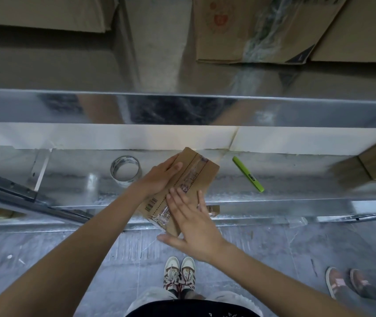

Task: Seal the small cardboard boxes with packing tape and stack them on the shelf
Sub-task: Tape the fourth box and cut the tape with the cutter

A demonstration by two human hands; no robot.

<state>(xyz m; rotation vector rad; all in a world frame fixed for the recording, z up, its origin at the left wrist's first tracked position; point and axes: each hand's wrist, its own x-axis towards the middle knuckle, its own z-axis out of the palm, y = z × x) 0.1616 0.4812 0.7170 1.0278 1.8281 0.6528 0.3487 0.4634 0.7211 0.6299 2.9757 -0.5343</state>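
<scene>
Head view: left hand (159, 177) grips taped box (202, 173), barcode unreadable; right hand (191, 221) fingers (178, 202) flat on tape.

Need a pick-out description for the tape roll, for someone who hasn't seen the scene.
Find the shiny metal shelf at waist height in front of the person. The tape roll lies flat on it, just left of the small box under the left hand. It is the only ring there: clear, hollow, unlike the green marker on the right.
</scene>
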